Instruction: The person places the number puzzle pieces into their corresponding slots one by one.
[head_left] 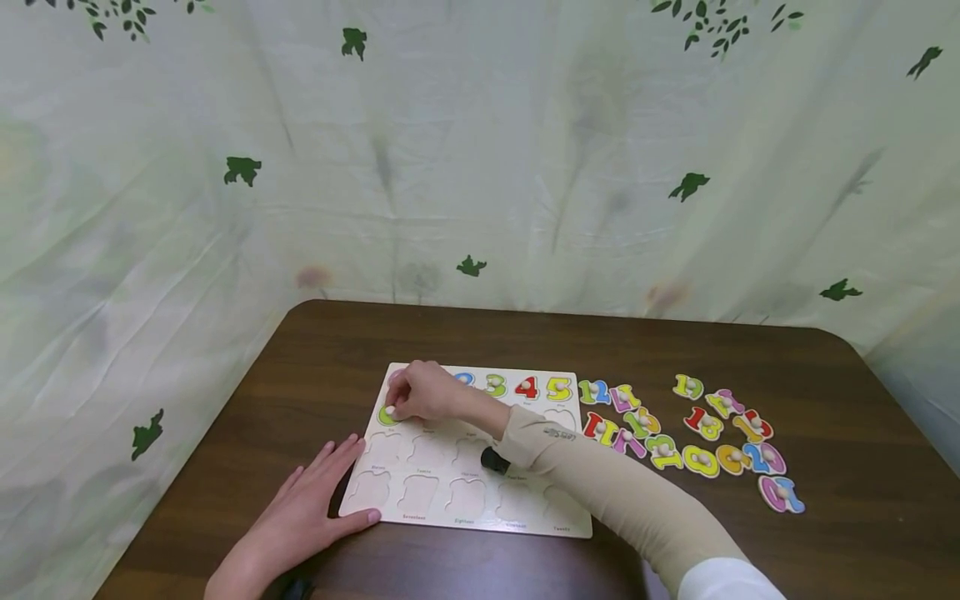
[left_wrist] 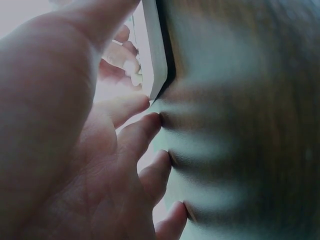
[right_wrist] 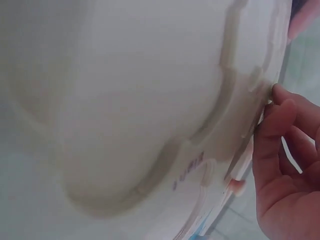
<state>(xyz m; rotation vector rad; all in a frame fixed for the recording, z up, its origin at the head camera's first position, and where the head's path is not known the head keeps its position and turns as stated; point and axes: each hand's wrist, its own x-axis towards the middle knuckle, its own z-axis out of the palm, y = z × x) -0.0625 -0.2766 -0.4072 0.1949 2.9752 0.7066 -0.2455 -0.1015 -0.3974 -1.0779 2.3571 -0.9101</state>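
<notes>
A white number puzzle board (head_left: 480, 527) lies on the table, with number pieces in its top row, among them a red 4 (head_left: 527, 387) and a yellow 5 (head_left: 558, 389). My right hand (head_left: 431, 392) reaches across it and pinches the knob of a green number piece (head_left: 385, 417) at the left end of the second row. Fingers hide part of that piece, so whether it sits flat in its recess I cannot tell. Spread along the board's left edge, my left hand (head_left: 303, 517) rests its thumb at the near corner; its fingertips touch the tabletop in the left wrist view.
Loose knobbed number pieces lie right of the board, among them a 12 (head_left: 594, 392), a red 13 (head_left: 703, 423) and a 20 (head_left: 763, 457). The brown table (head_left: 862, 533) meets a leaf-patterned curtain (head_left: 480, 167) behind. My right forearm crosses over the board.
</notes>
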